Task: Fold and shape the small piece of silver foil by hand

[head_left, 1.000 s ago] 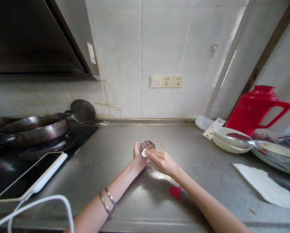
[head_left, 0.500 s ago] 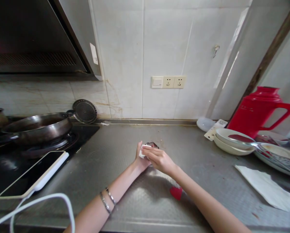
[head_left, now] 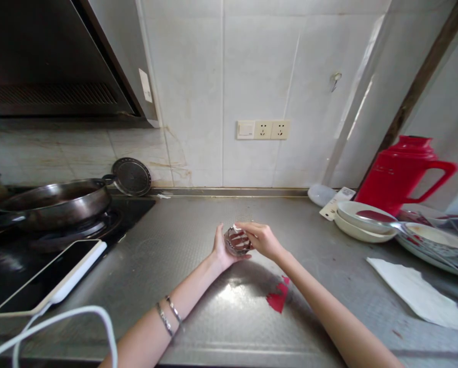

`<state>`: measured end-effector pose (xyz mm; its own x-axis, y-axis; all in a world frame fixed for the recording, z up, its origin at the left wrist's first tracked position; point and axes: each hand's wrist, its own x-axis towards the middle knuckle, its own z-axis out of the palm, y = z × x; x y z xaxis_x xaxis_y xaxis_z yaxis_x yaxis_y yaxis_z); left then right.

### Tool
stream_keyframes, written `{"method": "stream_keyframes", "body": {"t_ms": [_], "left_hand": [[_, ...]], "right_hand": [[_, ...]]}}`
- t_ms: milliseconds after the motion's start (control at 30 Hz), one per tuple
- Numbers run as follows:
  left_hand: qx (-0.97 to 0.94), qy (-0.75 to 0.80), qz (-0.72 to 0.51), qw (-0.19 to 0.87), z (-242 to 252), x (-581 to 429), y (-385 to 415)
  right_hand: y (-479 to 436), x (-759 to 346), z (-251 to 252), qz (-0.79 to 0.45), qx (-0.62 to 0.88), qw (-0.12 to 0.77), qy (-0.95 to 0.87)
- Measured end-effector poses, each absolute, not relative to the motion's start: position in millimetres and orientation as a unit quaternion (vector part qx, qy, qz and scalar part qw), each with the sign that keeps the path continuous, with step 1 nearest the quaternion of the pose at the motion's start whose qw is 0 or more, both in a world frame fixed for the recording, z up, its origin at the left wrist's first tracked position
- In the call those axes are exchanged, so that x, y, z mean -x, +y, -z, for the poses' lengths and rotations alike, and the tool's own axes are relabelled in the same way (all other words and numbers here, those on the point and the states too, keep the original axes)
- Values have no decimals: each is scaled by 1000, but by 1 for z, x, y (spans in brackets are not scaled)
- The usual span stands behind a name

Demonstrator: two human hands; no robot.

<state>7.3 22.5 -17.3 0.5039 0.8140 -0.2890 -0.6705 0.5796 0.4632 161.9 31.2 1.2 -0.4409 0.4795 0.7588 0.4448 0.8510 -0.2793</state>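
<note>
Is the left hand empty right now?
No, the left hand cups a small glass, and the right hand grips it at the rim.

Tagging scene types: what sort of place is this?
Most likely a home kitchen: a pan on a stove under a range hood, stacked bowls on a steel counter. Left hand holds a small glass, right hand at its rim.
</note>
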Motion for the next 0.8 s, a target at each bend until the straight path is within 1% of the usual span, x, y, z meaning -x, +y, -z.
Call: {"method": "stream_keyframes", "body": {"t_ms": [167,333,500,700,800], "left_hand": [[-172,277,-420,847,18,-8,23],[-185,268,-401,856,17,-8,23],[-201,314,-410,832,16,-9,24],[-215,350,-400,820,18,-11,25],[-203,323,-410,828,22,-11,26]], "right_hand": [[32,-160,1,-18,237,443,-865],[35,-163,0,-65,298,457,-836],[29,-156,0,-70,316,462,-826],[23,-150,1,-67,278,454,-844],[21,-147,-1,-37,243,447,-860]]}}
